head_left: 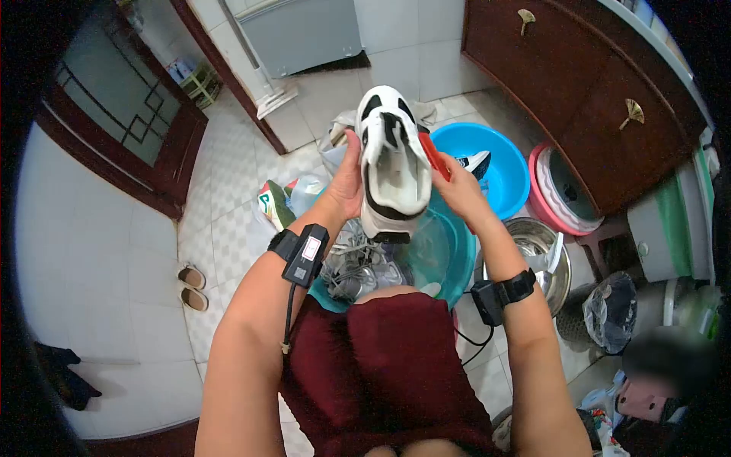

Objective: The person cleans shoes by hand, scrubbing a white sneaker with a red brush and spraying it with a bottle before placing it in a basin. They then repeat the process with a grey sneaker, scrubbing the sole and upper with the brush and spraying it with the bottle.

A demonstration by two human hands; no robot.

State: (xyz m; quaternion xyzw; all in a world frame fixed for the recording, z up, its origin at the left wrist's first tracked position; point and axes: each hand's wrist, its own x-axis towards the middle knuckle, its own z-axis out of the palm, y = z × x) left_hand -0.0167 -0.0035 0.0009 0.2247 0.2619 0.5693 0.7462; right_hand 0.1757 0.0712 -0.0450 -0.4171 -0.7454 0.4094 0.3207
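A white and black sneaker is held up above a teal basin, its opening facing me. My left hand grips the sneaker along its left side. In my right hand is a red brush, pressed against the sneaker's right side; its bristles are hidden. Below, the teal basin holds water and a grey heap with laces, partly covered by the sneaker and my legs. Just beyond my right hand, a blue basin contains a black and white shoe.
To the right stand a steel bowl with a white utensil in it, a pink basin and a bin lined with clear plastic. Brown cabinets overhang that side. Plastic bags and slippers lie on the left floor.
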